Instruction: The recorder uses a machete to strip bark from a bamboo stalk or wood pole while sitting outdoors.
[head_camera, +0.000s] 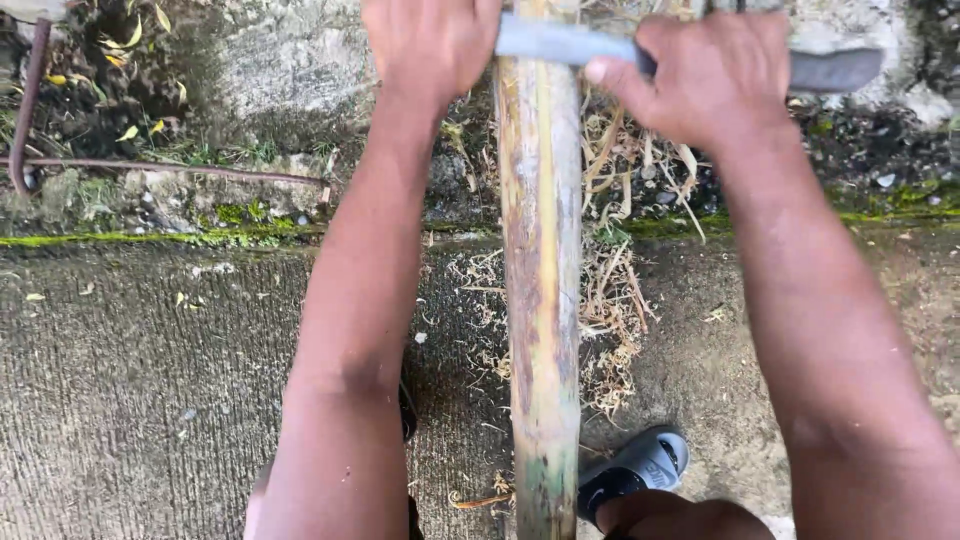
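In the head view, a long round bamboo pole (541, 300), its yellowish skin scraped into brown streaks and green at the lower end, runs from the top centre to the bottom centre of the frame. Across its top lies a flat grey metal blade (560, 42); the left hand (430, 45) is wrapped over one end at upper centre, and the right hand (712, 75) is clenched around the other part at upper right. Dry, curly shavings (610, 310) litter the rough concrete ground (130, 380) beside the pole, with a mossy stone edge (200, 215) across the upper left and a grey sandal (640, 468) at the bottom.

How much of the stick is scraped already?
Pale scraped streaks run down the stick, and shavings lie on the ground. Both hands, left and right, hold the blade across it. Green skin near the bottom is unscraped.
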